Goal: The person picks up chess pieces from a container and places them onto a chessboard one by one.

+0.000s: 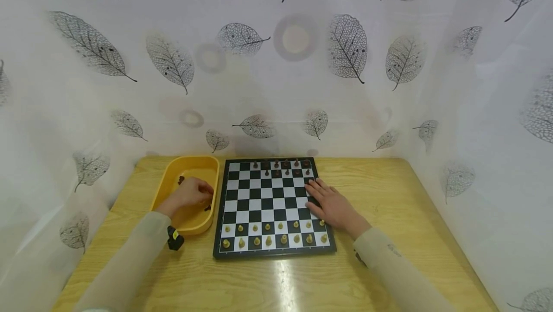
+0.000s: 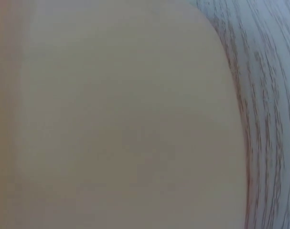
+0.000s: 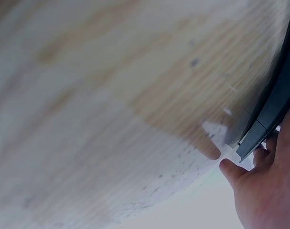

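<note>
My left hand (image 1: 193, 193) is inside a yellow tray (image 1: 199, 160), fingers curled down near its right wall; whether a piece is between them is hidden. Dark chess pieces (image 1: 181, 179) lie in the tray by that hand. Right of the tray is a chessboard (image 1: 255, 190). Dark pieces (image 1: 276, 163) stand along its far rows, and light pieces (image 1: 283, 239) fill the two near rows. On the board's right edge rests my right hand (image 1: 339, 210), fingers spread and straight. The right wrist view shows that hand (image 3: 266, 191) beside the black board edge (image 3: 273, 102).
All this sits on a light wooden table (image 1: 380, 201). A white curtain with leaf prints (image 1: 276, 81) hangs behind and on both sides. A blurred pale yellowish surface (image 2: 125, 119) covers most of the left wrist view, with wood grain beside it.
</note>
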Available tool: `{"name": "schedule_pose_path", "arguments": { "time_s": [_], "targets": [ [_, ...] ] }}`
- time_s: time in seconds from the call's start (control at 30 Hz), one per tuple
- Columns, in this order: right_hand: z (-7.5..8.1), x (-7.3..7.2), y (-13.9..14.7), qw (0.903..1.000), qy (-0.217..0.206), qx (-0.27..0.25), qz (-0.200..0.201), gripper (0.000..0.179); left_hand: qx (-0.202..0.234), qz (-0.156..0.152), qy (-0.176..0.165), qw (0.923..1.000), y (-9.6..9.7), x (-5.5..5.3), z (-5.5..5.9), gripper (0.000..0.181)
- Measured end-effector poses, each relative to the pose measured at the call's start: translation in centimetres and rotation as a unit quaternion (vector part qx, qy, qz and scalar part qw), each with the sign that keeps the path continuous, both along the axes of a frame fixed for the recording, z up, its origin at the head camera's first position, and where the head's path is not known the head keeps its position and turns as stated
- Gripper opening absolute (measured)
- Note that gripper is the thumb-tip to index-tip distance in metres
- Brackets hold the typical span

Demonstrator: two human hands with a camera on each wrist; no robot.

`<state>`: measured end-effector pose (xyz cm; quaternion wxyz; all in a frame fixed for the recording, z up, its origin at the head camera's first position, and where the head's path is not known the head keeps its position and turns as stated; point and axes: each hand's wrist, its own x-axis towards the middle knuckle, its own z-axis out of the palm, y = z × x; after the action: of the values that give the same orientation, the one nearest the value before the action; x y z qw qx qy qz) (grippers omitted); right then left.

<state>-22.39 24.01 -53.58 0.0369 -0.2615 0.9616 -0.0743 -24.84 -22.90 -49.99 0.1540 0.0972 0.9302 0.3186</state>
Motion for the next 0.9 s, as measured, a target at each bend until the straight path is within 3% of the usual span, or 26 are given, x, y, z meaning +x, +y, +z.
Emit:
{"name": "schedule_pose_path", "arguments": {
  "time_s": [0.23,0.4,0.73,0.9],
  "targets": [
    [0.03,0.13,0.06,1.0,-0.002,0.001,0.0,0.071,0.005,0.016,-0.022,0.9996,-0.1,0.11,-0.07,0.021],
    [0.15,0.27,0.05,1.0,0.002,-0.001,0.0,0.071,0.006,0.014,-0.017,0.9997,-0.22,0.08,-0.2,0.022],
    [0.22,0.32,-0.13,1.0,-0.001,-0.004,-0.004,0.07,0.018,0.037,0.018,0.999,-0.78,-0.14,-0.71,0.023],
    [0.4,0.22,-0.12,1.0,0.004,0.0,-0.003,0.07,0.026,0.046,0.061,0.9967,-0.94,-0.5,-0.58,0.023]
  ]
}}
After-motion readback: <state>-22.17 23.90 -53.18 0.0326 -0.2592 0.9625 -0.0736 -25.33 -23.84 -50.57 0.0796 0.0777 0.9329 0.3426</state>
